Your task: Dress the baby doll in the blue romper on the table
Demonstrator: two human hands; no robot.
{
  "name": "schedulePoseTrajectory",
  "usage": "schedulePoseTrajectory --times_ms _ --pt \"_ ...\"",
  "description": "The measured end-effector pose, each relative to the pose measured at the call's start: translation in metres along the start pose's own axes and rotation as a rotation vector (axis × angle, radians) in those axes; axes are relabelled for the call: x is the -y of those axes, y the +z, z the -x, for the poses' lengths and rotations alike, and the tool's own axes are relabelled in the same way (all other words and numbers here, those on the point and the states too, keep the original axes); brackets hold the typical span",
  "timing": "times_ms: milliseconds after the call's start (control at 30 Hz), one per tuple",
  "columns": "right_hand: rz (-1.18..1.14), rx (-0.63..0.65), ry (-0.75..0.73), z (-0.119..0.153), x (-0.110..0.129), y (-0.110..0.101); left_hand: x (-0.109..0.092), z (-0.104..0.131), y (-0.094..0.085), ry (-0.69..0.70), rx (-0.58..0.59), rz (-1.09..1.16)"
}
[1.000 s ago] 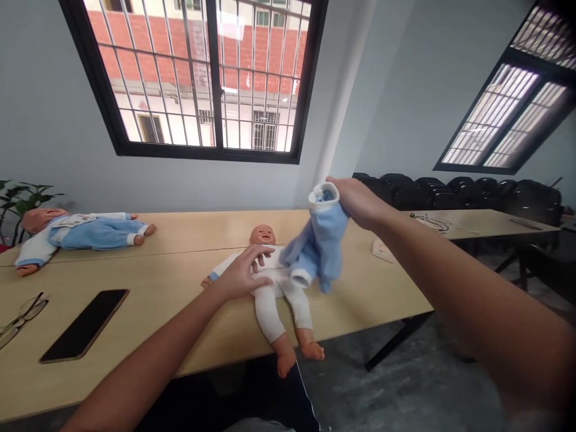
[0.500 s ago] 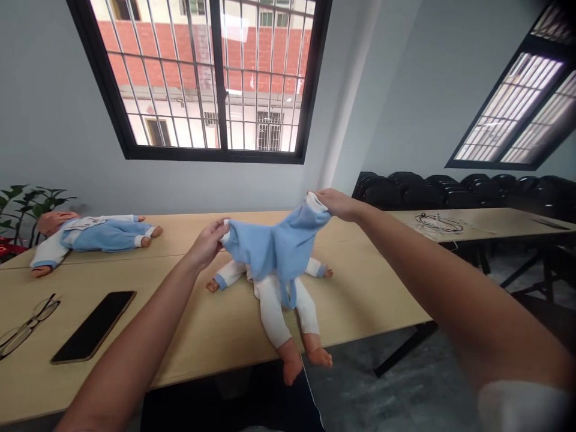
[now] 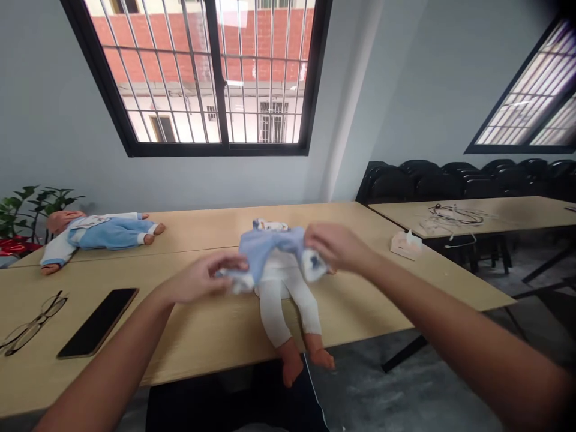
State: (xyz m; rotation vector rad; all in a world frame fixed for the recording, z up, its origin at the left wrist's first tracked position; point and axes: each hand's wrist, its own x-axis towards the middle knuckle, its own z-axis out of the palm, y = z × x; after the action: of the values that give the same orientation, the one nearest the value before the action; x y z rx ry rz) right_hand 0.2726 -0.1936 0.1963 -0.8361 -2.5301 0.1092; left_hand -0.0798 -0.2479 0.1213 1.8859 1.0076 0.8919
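A baby doll in white clothes lies on its back on the table, its white legs (image 3: 274, 312) pointing towards me and its bare feet over the front edge. Light blue doll overalls (image 3: 252, 249) hang spread above its middle, hiding its head and chest. At their far end shows a white patterned part (image 3: 270, 225). My right hand (image 3: 335, 246) grips the right leg of the overalls near the white cuff. On the other side, my left hand (image 3: 209, 276), somewhat blurred, has its curled fingers on the left leg's cloth.
Another doll (image 3: 112, 233) in blue and white lies at the back left by a plant (image 3: 36, 210). Glasses (image 3: 33, 327) and a black phone (image 3: 99, 321) lie at the left. A tissue pack (image 3: 405, 245) is at the right; cables (image 3: 459, 215) lie on a farther table.
Both hands have brought the overalls down towards the doll. The legs, held up before, now hang lower, and the patterned part has come into view at the far end.
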Motion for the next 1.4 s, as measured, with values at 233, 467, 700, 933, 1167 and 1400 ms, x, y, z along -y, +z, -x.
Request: schedulePoseTrajectory --times_ms 233,467,700,933,1167,1400 --pt "0.003 0.325 -0.059 0.059 -0.006 0.078 0.071 0.023 0.026 -0.152 0.147 -0.082" --pt "0.047 0.211 0.11 -0.049 -0.064 0.135 0.1 -0.094 0.026 0.067 -0.136 -0.257" --pt "0.067 0.212 0.059 -0.07 -0.093 0.175 0.113 -0.157 0.028 0.193 0.176 -0.537" --pt "-0.08 0.067 0.052 -0.044 -0.084 0.169 0.082 -0.139 0.013 0.114 0.296 -0.534" --pt "-0.21 0.152 0.077 -0.026 -0.065 0.17 0.081 -0.098 0.029 -0.145 0.367 -0.466" --pt "-0.243 -0.021 -0.019 -0.03 -0.064 0.181 0.09 -0.088 0.037 -0.034 0.036 -0.243"
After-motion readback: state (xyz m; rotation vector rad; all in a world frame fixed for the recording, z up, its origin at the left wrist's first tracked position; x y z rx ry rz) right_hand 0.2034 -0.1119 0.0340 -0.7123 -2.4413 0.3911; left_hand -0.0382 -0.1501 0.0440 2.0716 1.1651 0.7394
